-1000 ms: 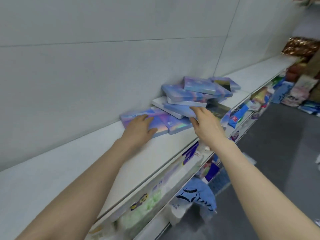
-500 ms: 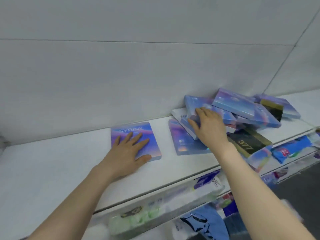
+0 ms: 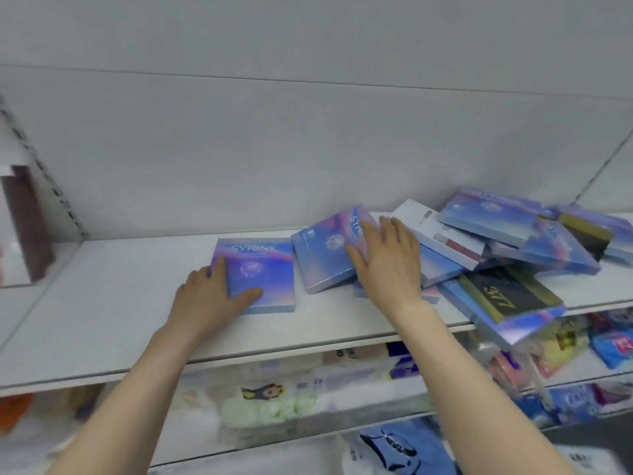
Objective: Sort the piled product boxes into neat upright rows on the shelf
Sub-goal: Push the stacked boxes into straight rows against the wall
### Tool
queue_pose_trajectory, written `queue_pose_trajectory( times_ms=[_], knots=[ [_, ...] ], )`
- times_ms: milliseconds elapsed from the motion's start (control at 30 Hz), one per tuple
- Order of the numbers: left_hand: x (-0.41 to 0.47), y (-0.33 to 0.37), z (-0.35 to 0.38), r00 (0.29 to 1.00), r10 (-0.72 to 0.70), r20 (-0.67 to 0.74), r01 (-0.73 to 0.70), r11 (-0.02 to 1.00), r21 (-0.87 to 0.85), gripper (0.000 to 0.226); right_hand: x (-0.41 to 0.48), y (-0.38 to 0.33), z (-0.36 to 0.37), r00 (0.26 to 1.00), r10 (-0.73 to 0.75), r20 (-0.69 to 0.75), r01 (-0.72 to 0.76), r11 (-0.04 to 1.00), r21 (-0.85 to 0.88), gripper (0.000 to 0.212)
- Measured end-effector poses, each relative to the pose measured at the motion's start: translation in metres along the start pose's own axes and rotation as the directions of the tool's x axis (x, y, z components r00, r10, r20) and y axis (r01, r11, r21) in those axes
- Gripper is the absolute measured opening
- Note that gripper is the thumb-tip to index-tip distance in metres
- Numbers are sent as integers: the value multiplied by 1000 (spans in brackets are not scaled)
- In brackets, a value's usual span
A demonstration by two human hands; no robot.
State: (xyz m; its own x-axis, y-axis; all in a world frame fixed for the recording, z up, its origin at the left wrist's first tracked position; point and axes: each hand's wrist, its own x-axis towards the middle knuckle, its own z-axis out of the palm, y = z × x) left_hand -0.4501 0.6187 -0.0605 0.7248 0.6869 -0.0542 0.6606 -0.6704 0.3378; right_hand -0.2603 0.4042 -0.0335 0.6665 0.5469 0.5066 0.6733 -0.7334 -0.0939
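On white shop shelf (image 3: 102, 303): gripping flat-lying SYRINX box (image 3: 263, 269) by its corner with left hand (image 3: 209, 296); resting straight-fingered right hand (image 3: 387, 265) on tilted box (image 3: 322, 255) against pile (image 3: 513, 234). Risk: jostling pile, tipping overhanging 377 box (image 3: 510, 296) off front edge.

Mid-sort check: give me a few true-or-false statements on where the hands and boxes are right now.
1. The left hand grips a SYRINX box that lies flat on the shelf. True.
2. The right hand hangs in the air, touching nothing. False: it rests with straight fingers on a tilted blue box at the left end of the pile.
3. The 377 box overhangs the shelf's front edge. True.
4. Several boxes already stand upright in a row. False: none is upright; all of them lie flat or lean on one another.
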Motion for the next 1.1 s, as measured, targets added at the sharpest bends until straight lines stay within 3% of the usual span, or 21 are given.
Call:
queue_pose_trajectory(
  times_ms=[100,233,367,467,533,567,633,667,733,833,1100],
  knots=[
    [-2,5,-4,1000,-7,13,8,993,-115,100,11,-1,1,961,172,218,-147,981,-123,77],
    [-4,13,-9,1000,-19,14,22,979,-204,101,17,-20,6,944,192,268,-188,981,-41,83],
    [-6,18,-16,995,-90,-35,72,933,-353,104,21,-26,-5,963,200,179,-251,907,338,92],
    [-1,16,-15,985,-153,-74,83,815,-573,112,21,-41,-14,968,244,64,-216,671,709,98],
    [-1,17,-13,984,-178,-27,104,688,-718,103,17,-57,-13,944,311,111,-251,458,853,87],
    [-1,16,-12,985,-171,-16,104,665,-740,84,14,-63,-10,938,322,128,-261,414,872,70],
    [-4,15,-10,986,-164,4,107,624,-774,46,8,-73,-3,958,274,86,-220,508,833,29],
    [-6,12,-9,986,-163,18,109,566,-817,37,6,-74,0,964,258,57,-197,557,807,18],
    [-11,7,-9,984,-173,43,116,442,-889,29,7,-74,0,958,286,3,-172,567,805,23],
    [-22,-7,-14,966,-257,33,115,310,-944,32,8,-72,-14,941,336,-33,-148,498,855,25],
    [-99,-59,-32,887,-450,-107,-43,152,-988,15,-6,-90,-36,957,278,86,-165,276,947,21]
  ],
)
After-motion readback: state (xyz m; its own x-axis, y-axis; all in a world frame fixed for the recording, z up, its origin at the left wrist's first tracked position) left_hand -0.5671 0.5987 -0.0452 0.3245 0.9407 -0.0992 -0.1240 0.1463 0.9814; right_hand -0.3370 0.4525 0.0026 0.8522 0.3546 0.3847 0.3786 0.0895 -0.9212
